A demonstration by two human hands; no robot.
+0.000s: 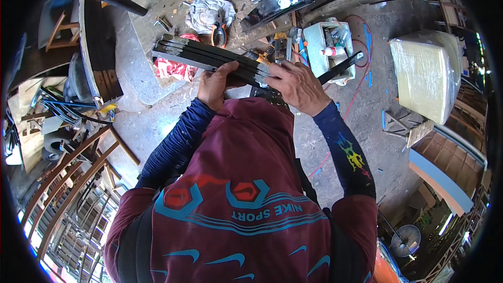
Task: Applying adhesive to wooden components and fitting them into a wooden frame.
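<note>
A bundle of several flat black bars (201, 52) lies slantwise in front of me, grey and rough-looking at both ends. Around its middle my left hand (212, 88) is closed, the thumb over the near side. My right hand (301, 88) grips the bundle's right end, its fingers bent over the grey patch. Beyond that hand another black bar (341, 67) sticks out to the right; whether it touches the bundle is hidden. Just past the bars lie pliers with orange and black handles (219, 35), a crumpled whitish rag (209, 13) and a red and white cloth (175, 69).
A pale, open box (313, 42) holding bottles stands beyond my right hand, with a thin red hose (362, 34) beside it. Farther right is a plastic-wrapped cream block (423, 73). Curved wooden frames (86, 170) stand at the left. Tools and scraps litter the work surface (149, 8) ahead.
</note>
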